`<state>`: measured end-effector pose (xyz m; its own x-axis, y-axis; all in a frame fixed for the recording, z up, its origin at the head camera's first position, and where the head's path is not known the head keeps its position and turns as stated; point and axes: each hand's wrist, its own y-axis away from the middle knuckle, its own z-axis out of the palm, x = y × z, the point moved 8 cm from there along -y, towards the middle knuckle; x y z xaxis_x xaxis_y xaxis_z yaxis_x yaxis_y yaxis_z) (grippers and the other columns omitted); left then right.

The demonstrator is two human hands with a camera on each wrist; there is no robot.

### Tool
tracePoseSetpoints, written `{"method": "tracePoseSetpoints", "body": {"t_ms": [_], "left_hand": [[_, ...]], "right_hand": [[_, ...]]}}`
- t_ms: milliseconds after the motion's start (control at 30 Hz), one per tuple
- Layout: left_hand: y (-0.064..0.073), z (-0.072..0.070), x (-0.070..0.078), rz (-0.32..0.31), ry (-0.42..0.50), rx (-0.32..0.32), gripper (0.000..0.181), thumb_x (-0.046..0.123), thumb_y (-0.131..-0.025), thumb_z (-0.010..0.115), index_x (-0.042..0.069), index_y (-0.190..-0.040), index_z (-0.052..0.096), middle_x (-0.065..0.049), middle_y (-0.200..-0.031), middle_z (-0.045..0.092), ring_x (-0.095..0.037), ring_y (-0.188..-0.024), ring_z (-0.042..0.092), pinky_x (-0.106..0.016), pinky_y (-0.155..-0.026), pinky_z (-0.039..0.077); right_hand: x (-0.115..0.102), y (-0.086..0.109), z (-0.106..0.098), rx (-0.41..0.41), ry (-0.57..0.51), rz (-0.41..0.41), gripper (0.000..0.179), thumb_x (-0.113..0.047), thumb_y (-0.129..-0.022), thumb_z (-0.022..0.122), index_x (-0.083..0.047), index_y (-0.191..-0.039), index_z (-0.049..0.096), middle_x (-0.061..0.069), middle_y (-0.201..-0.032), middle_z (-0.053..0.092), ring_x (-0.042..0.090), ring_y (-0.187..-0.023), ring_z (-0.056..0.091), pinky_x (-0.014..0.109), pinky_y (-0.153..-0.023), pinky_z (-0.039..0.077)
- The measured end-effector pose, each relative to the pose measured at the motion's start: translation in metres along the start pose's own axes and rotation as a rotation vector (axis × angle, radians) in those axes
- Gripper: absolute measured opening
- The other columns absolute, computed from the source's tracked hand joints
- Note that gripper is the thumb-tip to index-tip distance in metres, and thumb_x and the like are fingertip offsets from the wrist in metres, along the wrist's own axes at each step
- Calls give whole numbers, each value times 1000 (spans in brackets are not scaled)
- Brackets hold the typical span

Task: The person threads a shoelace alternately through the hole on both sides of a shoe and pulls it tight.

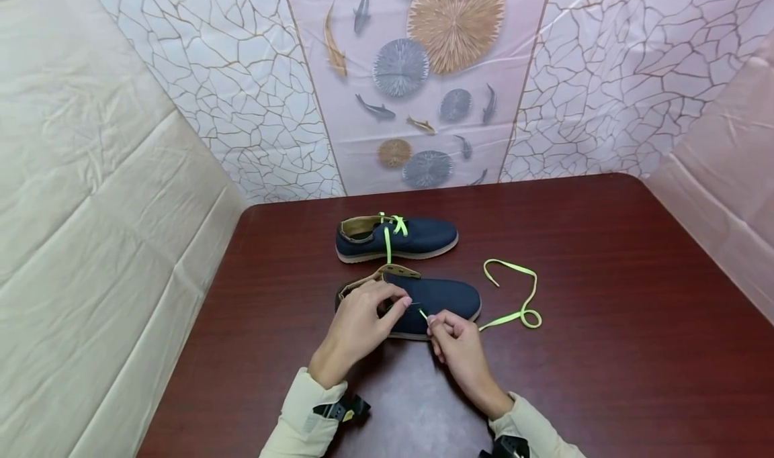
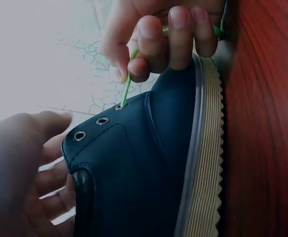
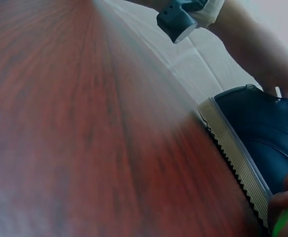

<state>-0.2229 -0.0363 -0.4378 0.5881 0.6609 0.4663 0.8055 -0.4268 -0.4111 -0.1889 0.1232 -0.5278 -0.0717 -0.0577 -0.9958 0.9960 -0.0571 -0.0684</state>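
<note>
A navy lace-up shoe [image 1: 447, 293] with a ridged tan sole stands nearest the person, toe to the right. Three metal eyelets show on its near flap [image 2: 102, 121]. A neon yellow-green shoelace [image 2: 126, 91] comes out of the eyelet closest to the toe. My right hand [image 1: 462, 354] pinches this lace just outside the eyelet, and the lace runs on across its fingers. Over the shoe's opening is my left hand [image 1: 363, 317], thumb and index tip close together near the eyelets. Its other fingers lie partly hidden behind the flap, with nothing visible held.
Behind stands a second navy shoe [image 1: 423, 236], its green lace [image 1: 388, 243] hanging down the side toward the near one. Right of the toe, a long looped stretch of lace [image 1: 532, 290] lies on the brown table [image 1: 605, 377]. Patterned cloth [image 1: 254, 95] hangs behind the table.
</note>
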Motion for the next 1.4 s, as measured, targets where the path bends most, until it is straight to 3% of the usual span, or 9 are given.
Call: {"method": "tracePoseSetpoints", "body": {"t_ms": [167,300,433,567,800,967,1200,1333,1400], "left_hand": [[4,11,-2,-26,-114,-88,17,37,-103,71,26,-110,81,10,-99,77,-10,-86,69,-30,-69,55],[5,12,-3,-35,-148,-74,16,37,-101,73,26,-111,81,8,-90,74,-11,-75,64,-27,-61,49],[6,13,-1,-14,-153,-39,15,36,-99,76,24,-108,82,6,-85,72,-12,-73,58,-27,-63,46],[5,12,3,45,-96,-19,14,31,-97,79,20,-105,83,7,-92,77,-13,-80,55,-31,-75,48],[5,14,5,106,33,-64,15,25,-99,77,14,-108,81,3,-108,78,-13,-106,69,-39,-98,53],[7,16,2,74,53,-117,14,26,-101,75,16,-110,81,4,-106,79,-11,-101,73,-38,-95,56],[8,17,3,84,106,-118,12,27,-100,76,19,-107,82,8,-101,77,-8,-97,71,-33,-88,58],[6,15,0,69,193,-119,20,30,-106,67,18,-100,82,9,-94,74,-5,-88,67,-28,-80,57],[3,14,-4,19,254,-138,30,31,-110,60,17,-97,83,9,-92,75,-2,-86,66,-26,-78,56]], "right_hand": [[2,1,0,-2,19,11,27,-3,-105,60,5,-80,61,-1,-53,49,7,-46,42,20,-45,37],[2,0,0,-6,33,11,28,-7,-107,61,4,-81,62,0,-53,50,8,-46,43,21,-46,38],[2,0,0,1,35,4,30,-10,-107,62,5,-81,62,-1,-53,51,8,-45,43,21,-45,39],[2,0,-1,11,40,2,30,-11,-107,62,5,-81,63,-2,-53,51,8,-44,43,21,-44,39],[1,2,0,25,58,-4,30,-9,-107,62,3,-80,63,2,-52,51,7,-44,44,20,-44,39],[0,3,2,17,64,-20,29,-12,-107,63,1,-81,65,5,-54,53,8,-44,44,22,-44,40],[-2,4,3,-21,75,-63,28,-18,-109,61,0,-90,69,3,-61,60,10,-44,46,24,-44,39],[-3,7,7,-37,47,-69,22,-12,-109,58,1,-95,70,7,-67,64,10,-44,46,23,-42,37],[-3,8,10,-51,35,-64,20,-8,-109,57,2,-99,70,9,-71,66,11,-44,47,24,-41,38]]}}
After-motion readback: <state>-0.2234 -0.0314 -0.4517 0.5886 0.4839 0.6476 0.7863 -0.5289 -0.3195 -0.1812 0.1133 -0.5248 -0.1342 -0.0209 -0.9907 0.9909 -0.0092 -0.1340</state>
